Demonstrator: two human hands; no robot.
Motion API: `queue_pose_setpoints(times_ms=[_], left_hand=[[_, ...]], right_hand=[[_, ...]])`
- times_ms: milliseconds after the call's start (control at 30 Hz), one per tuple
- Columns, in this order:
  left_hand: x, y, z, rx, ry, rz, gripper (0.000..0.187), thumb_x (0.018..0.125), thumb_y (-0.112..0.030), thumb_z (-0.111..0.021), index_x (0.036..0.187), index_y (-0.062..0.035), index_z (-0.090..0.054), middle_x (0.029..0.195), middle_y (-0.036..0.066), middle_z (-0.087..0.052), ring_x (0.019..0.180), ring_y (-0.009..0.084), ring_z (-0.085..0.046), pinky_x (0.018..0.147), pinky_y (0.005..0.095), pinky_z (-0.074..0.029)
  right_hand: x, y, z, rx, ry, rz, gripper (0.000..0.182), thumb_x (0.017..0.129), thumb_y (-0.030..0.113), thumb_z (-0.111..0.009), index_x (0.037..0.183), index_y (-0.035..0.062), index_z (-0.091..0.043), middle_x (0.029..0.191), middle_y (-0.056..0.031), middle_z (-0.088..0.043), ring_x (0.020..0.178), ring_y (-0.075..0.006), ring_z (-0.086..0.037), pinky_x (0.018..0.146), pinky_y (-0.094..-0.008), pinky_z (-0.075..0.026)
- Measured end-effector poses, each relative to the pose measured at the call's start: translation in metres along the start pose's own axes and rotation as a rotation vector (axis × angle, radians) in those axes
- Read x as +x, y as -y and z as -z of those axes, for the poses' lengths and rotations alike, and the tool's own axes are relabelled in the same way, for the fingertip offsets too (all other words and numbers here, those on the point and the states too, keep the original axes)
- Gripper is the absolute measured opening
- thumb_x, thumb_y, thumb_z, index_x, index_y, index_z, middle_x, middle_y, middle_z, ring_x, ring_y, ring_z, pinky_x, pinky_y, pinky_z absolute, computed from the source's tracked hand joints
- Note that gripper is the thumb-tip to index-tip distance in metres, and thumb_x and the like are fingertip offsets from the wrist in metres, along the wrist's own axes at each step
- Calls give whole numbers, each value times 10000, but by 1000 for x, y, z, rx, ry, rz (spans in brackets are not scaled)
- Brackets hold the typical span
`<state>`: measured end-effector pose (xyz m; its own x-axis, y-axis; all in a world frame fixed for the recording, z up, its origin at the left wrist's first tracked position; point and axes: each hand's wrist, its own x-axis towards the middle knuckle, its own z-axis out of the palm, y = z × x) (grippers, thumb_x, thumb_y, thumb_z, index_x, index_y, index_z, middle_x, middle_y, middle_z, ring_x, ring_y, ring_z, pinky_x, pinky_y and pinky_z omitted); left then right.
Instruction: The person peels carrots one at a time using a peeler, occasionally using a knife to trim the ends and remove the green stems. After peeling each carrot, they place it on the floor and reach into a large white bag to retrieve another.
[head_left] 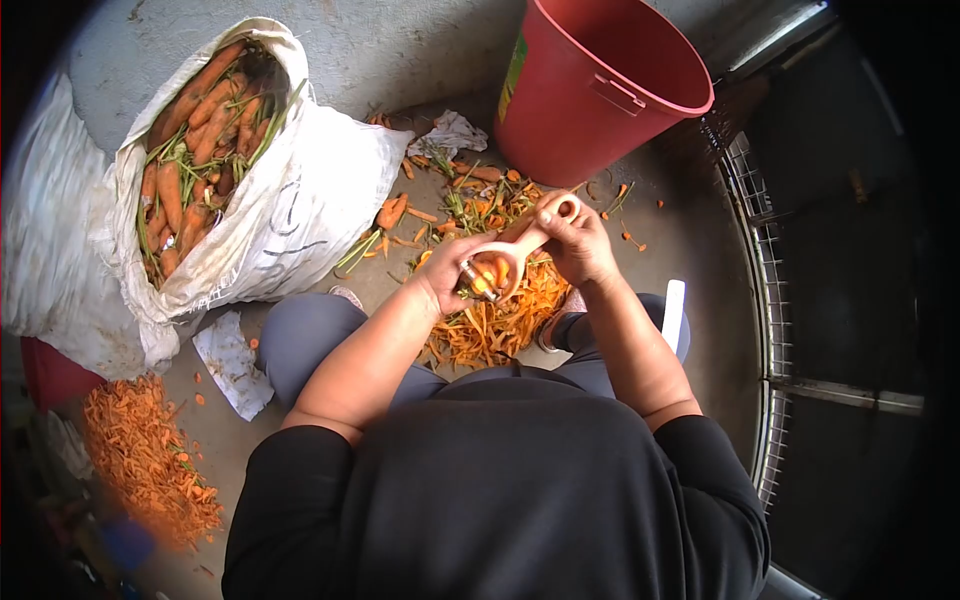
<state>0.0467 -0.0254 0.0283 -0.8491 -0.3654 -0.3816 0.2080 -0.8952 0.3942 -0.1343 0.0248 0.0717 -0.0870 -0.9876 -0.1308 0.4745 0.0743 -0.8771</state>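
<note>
A pale pink Y-shaped peeler [533,240] with a ring at its handle end is held between my two hands over my lap. My right hand [577,240] is closed around the handle near the ring. At the wide head, my left hand [441,275] grips the frame beside the metal blade, fingers partly hidden. Orange carrot bits [490,277] show inside the peeler's head. Beneath it, between my feet, a pile of carrot peelings [510,315] covers the floor.
An open white sack [325,185] of whole carrots [205,130] leans at left. A tall red bin [590,110] stands ahead, with carrot scraps [490,205] near its base. More shavings [145,450] lie at lower left. A white strip [674,315] rests by my right knee; a wire grille [765,300] borders the right.
</note>
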Motion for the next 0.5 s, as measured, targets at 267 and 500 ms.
queue_pose_setpoints(times_ms=[267,500], left_hand=[[1,-3,3,-41,61,96,316,880,-311,-421,1052,-55,-487,838,91,-561,688,188,-551,513,287,-448],[13,2,6,-171,194,136,314,870,-258,-426,1074,-25,-478,848,97,-582,748,186,-606,592,354,-532]], right_hand=[[6,47,70,-98,-578,326,119,818,114,-579,875,50,-496,787,-121,-616,654,-156,-595,527,-224,-475],[-13,1,-16,-119,-21,38,147,764,79,-621,861,17,-531,758,-80,-577,646,-151,-589,519,-241,-509]])
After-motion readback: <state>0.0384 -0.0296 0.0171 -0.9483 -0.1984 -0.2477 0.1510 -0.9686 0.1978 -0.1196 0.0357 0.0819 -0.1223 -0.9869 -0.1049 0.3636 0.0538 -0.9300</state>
